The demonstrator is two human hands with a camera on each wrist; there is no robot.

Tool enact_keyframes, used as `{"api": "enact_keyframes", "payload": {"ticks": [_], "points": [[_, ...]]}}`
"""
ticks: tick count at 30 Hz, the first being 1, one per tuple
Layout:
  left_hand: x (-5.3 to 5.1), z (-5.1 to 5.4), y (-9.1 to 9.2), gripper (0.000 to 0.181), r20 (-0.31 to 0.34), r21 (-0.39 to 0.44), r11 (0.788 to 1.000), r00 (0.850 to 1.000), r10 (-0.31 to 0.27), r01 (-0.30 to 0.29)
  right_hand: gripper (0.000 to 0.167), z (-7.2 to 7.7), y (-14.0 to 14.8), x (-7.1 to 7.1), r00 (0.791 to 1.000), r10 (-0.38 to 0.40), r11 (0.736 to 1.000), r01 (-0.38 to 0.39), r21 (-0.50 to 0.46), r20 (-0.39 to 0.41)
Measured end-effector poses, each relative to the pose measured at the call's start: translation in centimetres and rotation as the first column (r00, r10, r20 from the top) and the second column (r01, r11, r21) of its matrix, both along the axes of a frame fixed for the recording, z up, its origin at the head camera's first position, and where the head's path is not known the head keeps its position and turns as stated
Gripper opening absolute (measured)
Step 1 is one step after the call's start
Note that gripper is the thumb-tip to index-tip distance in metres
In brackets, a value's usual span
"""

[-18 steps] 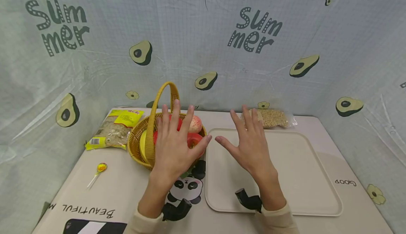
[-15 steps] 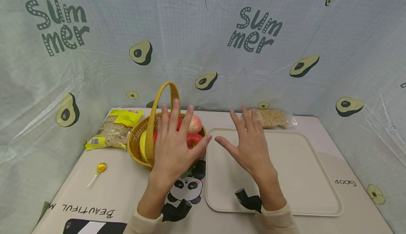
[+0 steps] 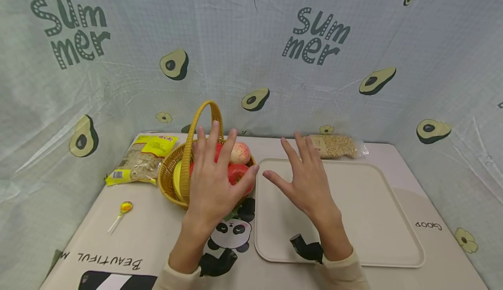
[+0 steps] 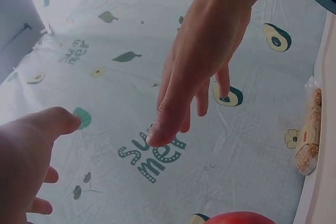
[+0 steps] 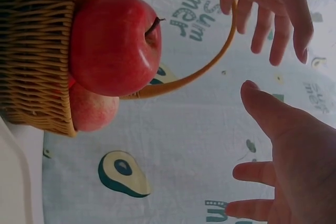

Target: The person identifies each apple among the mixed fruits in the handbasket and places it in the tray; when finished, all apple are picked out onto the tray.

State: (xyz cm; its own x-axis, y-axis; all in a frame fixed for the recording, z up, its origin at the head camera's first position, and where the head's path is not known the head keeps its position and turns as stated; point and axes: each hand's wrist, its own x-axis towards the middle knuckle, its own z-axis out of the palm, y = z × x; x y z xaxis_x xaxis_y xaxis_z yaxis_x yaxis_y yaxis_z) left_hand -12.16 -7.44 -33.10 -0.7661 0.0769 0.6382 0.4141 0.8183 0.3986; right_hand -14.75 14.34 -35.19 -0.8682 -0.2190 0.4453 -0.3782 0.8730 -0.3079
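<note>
Both hands hang in the air with fingers spread, holding nothing. In the head view the left hand (image 3: pixel 212 183) is in front of the wicker basket (image 3: pixel 167 181), hiding part of its fruit. A red apple (image 3: pixel 237 173) and a pinkish peach (image 3: pixel 240 153) show beside its fingers. The right hand (image 3: pixel 308 181) is above the left part of the beige tray (image 3: pixel 373 215), palm down. The right wrist view shows the apple (image 5: pixel 113 45) in the basket (image 5: pixel 37 51), apart from both hands. The thumbs point toward each other with a gap between them.
A yellow-labelled bag (image 3: pixel 137 161) lies left of the basket, with a lollipop (image 3: pixel 125 207) nearer the front. Behind the tray lies a bag of grains (image 3: pixel 335 146). A black-and-white striped object (image 3: pixel 118 281) is at the front left edge. Patterned sheeting surrounds the table.
Both hands have shifted slightly to the left, uncovering a little more of the apple and peach. The objects have stayed in place.
</note>
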Motion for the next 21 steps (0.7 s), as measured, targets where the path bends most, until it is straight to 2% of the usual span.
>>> {"api": "enact_keyframes", "payload": {"ticks": [14,18,21], "points": [[0.06,0.17,-0.15,0.072,-0.103,0.101,0.994,0.994,-0.031,0.041,0.085,-0.16,-0.36,-0.08,1.000,0.022,1.000,-0.022,0.011,-0.006],[0.07,0.23,-0.19,0.066,-0.147,0.124,0.990,0.988,-0.051,0.070,0.084,-0.18,-0.35,-0.10,1.000,0.027,1.000,-0.027,0.007,-0.008],[0.11,0.35,-0.24,0.060,-0.202,0.148,0.985,0.978,-0.061,0.092,0.083,-0.19,-0.34,-0.10,1.000,0.029,1.000,-0.029,0.002,0.000]]}}
